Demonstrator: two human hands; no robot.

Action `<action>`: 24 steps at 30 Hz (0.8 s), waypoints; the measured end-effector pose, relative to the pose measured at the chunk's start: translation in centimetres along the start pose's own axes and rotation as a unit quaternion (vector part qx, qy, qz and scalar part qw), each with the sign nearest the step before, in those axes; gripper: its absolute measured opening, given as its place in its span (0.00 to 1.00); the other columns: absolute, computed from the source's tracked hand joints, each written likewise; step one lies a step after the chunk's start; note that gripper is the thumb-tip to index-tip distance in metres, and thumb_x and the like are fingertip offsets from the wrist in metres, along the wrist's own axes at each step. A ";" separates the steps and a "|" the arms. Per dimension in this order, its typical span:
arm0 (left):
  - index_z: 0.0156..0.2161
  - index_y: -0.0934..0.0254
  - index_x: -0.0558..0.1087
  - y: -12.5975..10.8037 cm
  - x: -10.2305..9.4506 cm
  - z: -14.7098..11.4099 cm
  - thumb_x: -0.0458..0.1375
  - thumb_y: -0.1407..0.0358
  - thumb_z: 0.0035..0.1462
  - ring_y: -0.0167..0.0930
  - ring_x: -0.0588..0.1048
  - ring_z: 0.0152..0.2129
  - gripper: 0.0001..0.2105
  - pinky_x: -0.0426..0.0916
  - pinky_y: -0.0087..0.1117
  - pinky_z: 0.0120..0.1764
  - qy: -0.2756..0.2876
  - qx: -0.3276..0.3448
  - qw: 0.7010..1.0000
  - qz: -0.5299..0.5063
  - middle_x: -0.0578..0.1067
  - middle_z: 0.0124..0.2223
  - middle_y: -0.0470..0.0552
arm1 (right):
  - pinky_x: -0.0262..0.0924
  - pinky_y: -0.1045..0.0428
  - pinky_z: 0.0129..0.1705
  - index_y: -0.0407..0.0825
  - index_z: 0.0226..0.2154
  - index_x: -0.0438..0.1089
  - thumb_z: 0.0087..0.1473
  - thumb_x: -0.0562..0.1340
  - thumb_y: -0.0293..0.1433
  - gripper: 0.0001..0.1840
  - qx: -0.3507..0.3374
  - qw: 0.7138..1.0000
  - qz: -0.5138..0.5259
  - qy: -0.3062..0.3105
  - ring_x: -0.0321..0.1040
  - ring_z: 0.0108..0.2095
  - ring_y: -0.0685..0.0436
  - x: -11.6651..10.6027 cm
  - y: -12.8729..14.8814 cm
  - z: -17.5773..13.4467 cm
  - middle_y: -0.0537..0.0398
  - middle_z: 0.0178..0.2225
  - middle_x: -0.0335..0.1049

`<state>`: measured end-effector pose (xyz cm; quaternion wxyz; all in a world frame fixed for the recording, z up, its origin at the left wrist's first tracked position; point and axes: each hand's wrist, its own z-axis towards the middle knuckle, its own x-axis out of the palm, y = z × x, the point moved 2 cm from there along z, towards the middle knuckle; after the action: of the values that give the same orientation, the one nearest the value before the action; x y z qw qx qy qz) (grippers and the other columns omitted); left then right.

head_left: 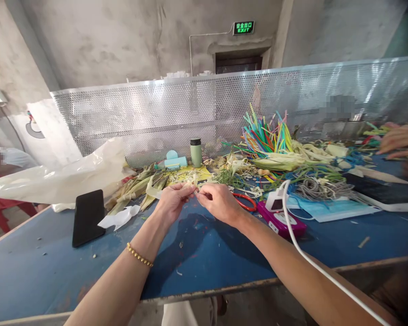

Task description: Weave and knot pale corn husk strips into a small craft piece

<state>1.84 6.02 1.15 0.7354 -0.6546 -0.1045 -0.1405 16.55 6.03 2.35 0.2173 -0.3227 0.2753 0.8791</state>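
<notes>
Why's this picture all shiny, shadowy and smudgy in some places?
Head view: bright glare on the perforated metal screen; head view: soft shadows on the blue table, under the left hand and right hand; head view: the co-worker's hand at the right edge looks blurred; head view: blocky pixels cover a patch before the screen, and the upper right corner is dark.

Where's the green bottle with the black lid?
In the head view, the green bottle stands near the middle, before the holey metal screen, just right of the light-blue object and beyond the left hand and right hand.
</notes>
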 end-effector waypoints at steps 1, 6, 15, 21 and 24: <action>0.23 0.69 0.74 0.0 -0.1 0.0 0.71 0.65 0.34 0.22 0.65 0.18 0.12 0.58 0.26 0.24 -0.001 -0.003 1.000 -0.003 0.70 0.20 0.46 | 0.44 0.53 0.26 0.47 0.17 0.61 0.53 0.57 0.28 0.14 0.002 1.000 0.005 0.004 0.54 0.22 0.51 0.0 0.0 0.0 0.56 0.19 0.62; 0.25 0.70 0.76 -0.3 -0.5 0.1 0.71 0.66 0.35 0.21 0.67 0.19 0.11 0.58 0.25 0.24 -0.021 -0.006 1.000 -0.005 0.72 0.22 0.47 | 0.43 0.54 0.26 0.47 0.17 0.60 0.51 0.58 0.28 0.13 0.016 0.999 0.020 0.019 0.53 0.20 0.52 -0.1 -0.1 -0.1 0.57 0.18 0.61; 0.26 0.70 0.77 -0.7 -0.8 0.2 0.72 0.64 0.34 0.21 0.66 0.19 0.13 0.60 0.25 0.25 -0.031 0.031 0.999 0.028 0.74 0.24 0.48 | 0.42 0.53 0.25 0.47 0.15 0.60 0.54 0.58 0.35 0.19 0.002 1.000 0.013 0.026 0.50 0.19 0.53 -0.7 0.2 -0.3 0.58 0.16 0.59; 0.32 0.69 0.78 -0.4 0.4 -0.5 0.68 0.64 0.39 0.25 0.69 0.21 0.13 0.62 0.27 0.27 0.013 0.089 0.967 0.237 0.75 0.25 0.49 | 0.48 0.53 0.29 0.46 0.24 0.70 0.59 0.56 0.36 0.16 -0.020 0.995 0.015 -0.098 0.56 0.24 0.51 -3.1 -0.6 0.4 0.54 0.23 0.65; 0.40 0.68 0.77 -0.2 1.0 -0.8 0.64 0.66 0.43 0.26 0.68 0.21 0.15 0.60 0.27 0.25 0.040 0.114 0.926 0.358 0.74 0.24 0.47 | 0.50 0.54 0.31 0.46 0.27 0.73 0.55 0.60 0.31 0.09 -0.058 0.998 0.008 -0.025 0.60 0.27 0.51 -2.6 -0.8 0.5 0.55 0.27 0.66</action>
<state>2.66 5.14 1.53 0.8097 -0.5544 0.1509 0.1192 18.65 6.39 4.17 0.1981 -0.3108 0.2205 0.9031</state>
